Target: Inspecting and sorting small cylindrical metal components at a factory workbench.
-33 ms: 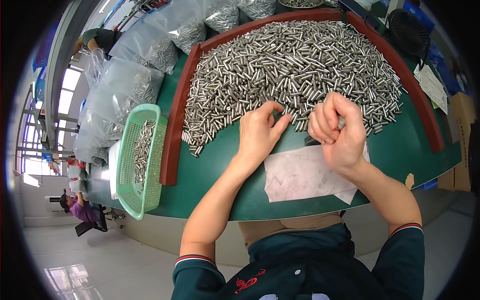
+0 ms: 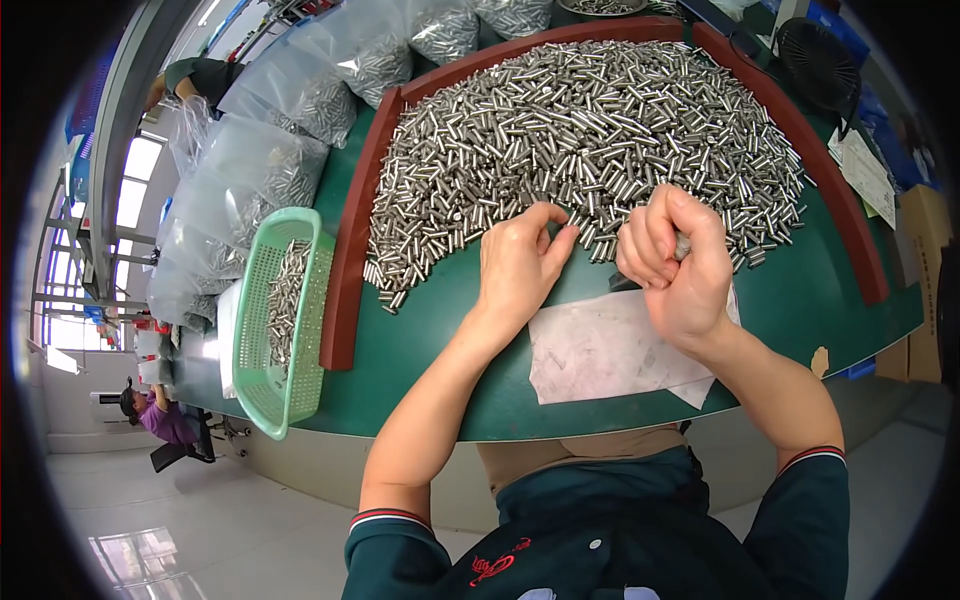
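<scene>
A broad heap of short, shiny metal pins (image 2: 590,130) covers the far part of the green table (image 2: 400,375). At the heap's near edge is my left hand (image 2: 512,265), its fingers bent toward the pins and the thumb apart from the index finger. I see nothing held in it, though its fingertips are partly hidden. My right hand (image 2: 685,265) is closed in a fist, palm side up, above the heap's near right edge. Grey metal shows between its fingers and palm, apparently metal pins. A stained whitish cloth (image 2: 610,350) lies below the hands.
Dark red rails (image 2: 352,250) frame the heap. At left stands a green plastic basket (image 2: 310,330) with pins inside. Clear bags (image 2: 290,165) of pins line the far left. A black fan (image 2: 815,62) and papers (image 2: 865,175) sit at right. Two other people are at the left.
My left thumb has shifted slightly left and up, closer to the index finger. The right fist has not visibly moved.
</scene>
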Action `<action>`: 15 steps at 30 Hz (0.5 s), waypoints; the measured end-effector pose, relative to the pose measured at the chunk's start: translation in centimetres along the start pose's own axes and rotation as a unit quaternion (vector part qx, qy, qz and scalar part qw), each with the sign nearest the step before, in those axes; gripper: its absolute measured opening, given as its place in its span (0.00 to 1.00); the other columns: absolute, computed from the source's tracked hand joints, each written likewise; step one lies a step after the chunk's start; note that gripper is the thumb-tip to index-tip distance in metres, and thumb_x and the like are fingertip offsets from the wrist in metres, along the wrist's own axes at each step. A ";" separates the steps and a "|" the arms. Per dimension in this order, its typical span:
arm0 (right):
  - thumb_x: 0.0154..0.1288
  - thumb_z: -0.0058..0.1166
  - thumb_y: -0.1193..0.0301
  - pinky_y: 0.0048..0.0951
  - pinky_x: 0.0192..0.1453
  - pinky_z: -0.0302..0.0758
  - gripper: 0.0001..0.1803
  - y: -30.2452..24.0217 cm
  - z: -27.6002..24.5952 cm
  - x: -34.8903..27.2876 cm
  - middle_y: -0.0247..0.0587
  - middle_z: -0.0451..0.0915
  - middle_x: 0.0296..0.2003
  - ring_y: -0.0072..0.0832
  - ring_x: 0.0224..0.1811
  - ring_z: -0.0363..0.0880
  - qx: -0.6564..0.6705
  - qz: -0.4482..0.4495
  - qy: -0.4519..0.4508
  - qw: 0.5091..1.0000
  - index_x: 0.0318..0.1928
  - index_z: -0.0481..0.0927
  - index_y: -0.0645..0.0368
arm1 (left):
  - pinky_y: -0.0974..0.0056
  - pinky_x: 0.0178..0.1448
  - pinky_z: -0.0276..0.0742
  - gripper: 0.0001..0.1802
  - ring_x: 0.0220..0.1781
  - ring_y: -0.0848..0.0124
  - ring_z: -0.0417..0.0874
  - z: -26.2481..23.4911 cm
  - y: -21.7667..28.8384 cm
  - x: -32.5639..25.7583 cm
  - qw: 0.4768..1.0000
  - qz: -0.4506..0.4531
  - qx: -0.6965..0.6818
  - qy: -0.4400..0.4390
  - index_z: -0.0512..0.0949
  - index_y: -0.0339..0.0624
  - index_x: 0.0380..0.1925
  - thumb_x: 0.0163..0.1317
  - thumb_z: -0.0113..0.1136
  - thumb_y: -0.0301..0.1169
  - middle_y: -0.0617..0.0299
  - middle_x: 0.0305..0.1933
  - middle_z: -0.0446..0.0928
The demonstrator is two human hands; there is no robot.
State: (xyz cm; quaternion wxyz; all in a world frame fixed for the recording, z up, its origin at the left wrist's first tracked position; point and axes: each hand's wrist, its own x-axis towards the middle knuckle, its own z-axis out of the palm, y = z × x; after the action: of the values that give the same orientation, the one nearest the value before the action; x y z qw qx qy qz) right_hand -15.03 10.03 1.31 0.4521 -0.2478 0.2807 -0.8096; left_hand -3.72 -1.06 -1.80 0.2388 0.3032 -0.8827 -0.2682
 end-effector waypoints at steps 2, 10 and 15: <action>0.63 0.33 0.66 0.19 0.15 0.47 0.19 0.1 0.1 -0.1 0.28 0.53 0.08 0.15 0.10 0.47 0.002 0.003 -0.005 1.000 0.14 0.56 0.56 | 0.74 0.19 0.55 0.07 0.15 0.83 0.58 0.2 -0.4 -0.1 1.000 0.020 -0.005 0.016 0.75 0.34 0.27 0.50 0.60 0.27 0.71 0.11 0.60; 0.63 0.33 0.67 0.19 0.14 0.46 0.19 0.0 -0.1 -0.1 0.28 0.52 0.09 0.15 0.10 0.47 -0.009 0.005 -0.006 1.000 0.15 0.56 0.56 | 0.77 0.25 0.58 0.06 0.21 0.84 0.61 -2.4 -1.0 -0.3 0.846 -0.198 -0.479 -0.126 0.72 0.39 0.32 0.58 0.53 0.29 0.64 0.28 0.72; 0.63 0.33 0.66 0.19 0.15 0.45 0.19 0.1 0.0 -0.2 0.28 0.52 0.09 0.14 0.10 0.47 -0.011 0.003 -0.012 1.000 0.15 0.56 0.56 | 0.78 0.24 0.56 0.05 0.20 0.84 0.58 -2.6 -1.5 -0.7 0.764 -0.190 -0.594 -0.168 0.71 0.39 0.33 0.59 0.51 0.28 0.62 0.30 0.72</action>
State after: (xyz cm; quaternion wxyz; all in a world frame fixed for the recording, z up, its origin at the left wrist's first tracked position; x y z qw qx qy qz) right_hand -14.87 10.14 1.19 0.4553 -0.2612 0.2849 -0.8021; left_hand -1.07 -2.49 -0.97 0.1631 0.2126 -0.4976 -0.8250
